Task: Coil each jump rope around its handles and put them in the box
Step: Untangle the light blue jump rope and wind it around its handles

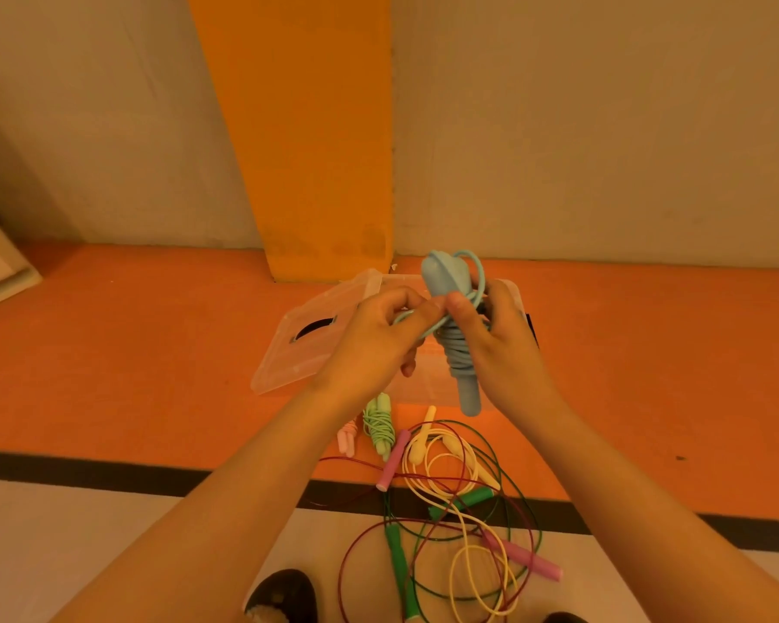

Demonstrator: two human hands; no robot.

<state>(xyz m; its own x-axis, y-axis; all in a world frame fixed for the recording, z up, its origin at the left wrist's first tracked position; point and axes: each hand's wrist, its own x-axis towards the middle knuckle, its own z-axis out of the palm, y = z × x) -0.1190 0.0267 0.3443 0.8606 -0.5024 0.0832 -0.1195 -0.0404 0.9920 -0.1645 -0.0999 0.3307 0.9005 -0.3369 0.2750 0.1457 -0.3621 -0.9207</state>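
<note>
I hold a blue jump rope (457, 357) in the air above the clear plastic box (428, 388). Its cord is coiled several times around the two handles. My right hand (500, 344) grips the handle bundle, thumb across the coils. My left hand (378, 339) pinches the loose end of the blue cord next to the bundle. A coiled light-green rope (378, 427) and a small pink rope (346, 438) lie on the orange floor in front of the box. Loose yellow (432, 451), dark-green (396, 555) and pink-handled red (525, 555) ropes lie tangled nearer to me.
The box's clear lid (306, 335) lies flat on the orange floor left of the box. An orange pillar (315, 173) stands against the wall behind it. A dark stripe (109, 474) crosses the floor. My shoes (284, 595) show at the bottom edge.
</note>
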